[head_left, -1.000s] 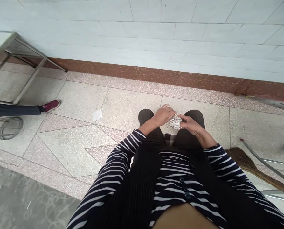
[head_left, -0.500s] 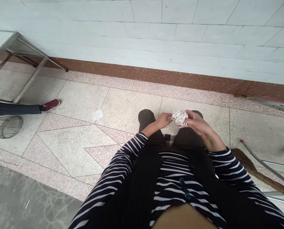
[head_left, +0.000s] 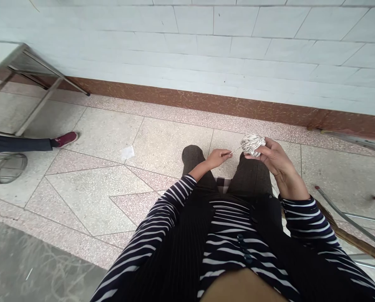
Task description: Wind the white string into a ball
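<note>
Right hand (head_left: 274,157) cups yarn ball (head_left: 252,143), fingers curled round it, above right knee. Left hand (head_left: 218,157) pinches loose strand (head_left: 236,149) running from ball, hands near each other. Paper scrap (head_left: 128,152) on floor (head_left: 162,142) far left. Broom (head_left: 347,235) at right. Another person's red shoe (head_left: 64,139) far left.

We see the ball of yarn (head_left: 252,144) in the right hand (head_left: 274,158), with the left hand (head_left: 218,158) just to its left, both above the knees. Far left lies another person's shoe (head_left: 65,139); a scrap of paper (head_left: 128,152) lies between. A broom (head_left: 351,235) lies near right.
</note>
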Action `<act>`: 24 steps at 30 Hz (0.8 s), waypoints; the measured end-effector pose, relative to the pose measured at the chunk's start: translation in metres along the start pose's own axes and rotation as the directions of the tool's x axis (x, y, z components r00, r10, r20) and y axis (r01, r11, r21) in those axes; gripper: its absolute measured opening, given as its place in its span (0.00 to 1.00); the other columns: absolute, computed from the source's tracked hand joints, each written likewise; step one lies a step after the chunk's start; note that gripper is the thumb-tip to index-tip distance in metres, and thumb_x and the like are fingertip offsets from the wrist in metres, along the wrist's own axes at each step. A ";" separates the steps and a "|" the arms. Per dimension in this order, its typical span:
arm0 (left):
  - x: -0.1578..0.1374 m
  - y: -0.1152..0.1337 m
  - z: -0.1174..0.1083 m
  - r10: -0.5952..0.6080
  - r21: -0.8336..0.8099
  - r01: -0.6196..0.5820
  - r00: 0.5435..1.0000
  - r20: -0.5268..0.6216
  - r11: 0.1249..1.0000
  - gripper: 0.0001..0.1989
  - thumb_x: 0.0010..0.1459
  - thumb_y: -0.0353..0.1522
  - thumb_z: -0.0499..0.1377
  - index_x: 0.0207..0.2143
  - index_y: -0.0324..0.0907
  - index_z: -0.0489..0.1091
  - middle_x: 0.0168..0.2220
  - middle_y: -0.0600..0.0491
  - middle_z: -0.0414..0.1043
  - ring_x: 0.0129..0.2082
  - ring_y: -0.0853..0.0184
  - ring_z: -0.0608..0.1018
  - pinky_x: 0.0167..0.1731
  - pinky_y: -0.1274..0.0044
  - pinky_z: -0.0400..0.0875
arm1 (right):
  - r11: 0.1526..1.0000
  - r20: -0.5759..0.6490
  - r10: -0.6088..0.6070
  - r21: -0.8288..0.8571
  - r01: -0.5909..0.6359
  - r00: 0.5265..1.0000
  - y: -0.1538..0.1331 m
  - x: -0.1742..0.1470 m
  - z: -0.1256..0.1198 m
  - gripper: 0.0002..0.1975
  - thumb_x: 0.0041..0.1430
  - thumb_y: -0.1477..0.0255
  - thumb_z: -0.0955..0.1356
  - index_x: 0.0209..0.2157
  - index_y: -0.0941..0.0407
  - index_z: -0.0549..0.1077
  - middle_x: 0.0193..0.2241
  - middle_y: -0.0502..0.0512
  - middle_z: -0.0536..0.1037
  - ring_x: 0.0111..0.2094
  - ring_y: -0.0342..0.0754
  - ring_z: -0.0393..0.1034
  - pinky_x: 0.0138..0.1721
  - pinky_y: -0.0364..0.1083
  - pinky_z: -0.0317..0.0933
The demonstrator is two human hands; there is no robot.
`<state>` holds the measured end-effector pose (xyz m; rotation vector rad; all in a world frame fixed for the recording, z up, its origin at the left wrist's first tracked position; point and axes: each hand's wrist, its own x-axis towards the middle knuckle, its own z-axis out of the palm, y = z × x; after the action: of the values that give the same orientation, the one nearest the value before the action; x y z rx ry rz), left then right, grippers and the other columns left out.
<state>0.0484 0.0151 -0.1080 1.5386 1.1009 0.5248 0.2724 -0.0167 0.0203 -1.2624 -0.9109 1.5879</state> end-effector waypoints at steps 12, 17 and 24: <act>0.007 -0.006 -0.009 -0.052 -0.180 0.042 0.997 -0.050 0.983 0.10 0.59 0.34 0.66 0.39 0.37 0.81 0.41 0.49 0.84 0.46 0.61 0.83 0.53 0.71 0.73 | 0.997 0.115 0.032 0.073 -0.041 0.993 -0.009 -0.013 0.003 0.26 0.41 0.64 0.85 0.42 0.54 0.81 0.36 0.60 0.86 0.41 0.66 0.85 0.39 0.62 0.83; 0.002 -0.004 -0.008 -0.108 -0.319 0.105 0.994 0.010 0.942 0.15 0.58 0.37 0.70 0.42 0.35 0.81 0.31 0.49 0.82 0.38 0.62 0.83 0.49 0.70 0.74 | 0.992 0.083 -0.067 0.110 0.058 0.994 -0.016 -0.009 -0.003 0.25 0.43 0.68 0.83 0.44 0.52 0.80 0.39 0.56 0.86 0.38 0.62 0.85 0.38 0.59 0.84; -0.013 0.008 -0.015 -0.057 -0.536 0.063 0.998 0.029 0.842 0.16 0.57 0.38 0.72 0.43 0.36 0.82 0.42 0.44 0.84 0.44 0.61 0.84 0.52 0.66 0.76 | 0.970 -0.126 -0.072 0.223 0.099 0.989 -0.012 0.006 -0.017 0.21 0.40 0.72 0.81 0.40 0.49 0.79 0.36 0.49 0.86 0.33 0.51 0.84 0.34 0.47 0.82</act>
<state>0.0333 0.0126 -0.0931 1.0075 0.8877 0.7111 0.2907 -0.0065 0.0256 -1.1261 -0.6786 1.4872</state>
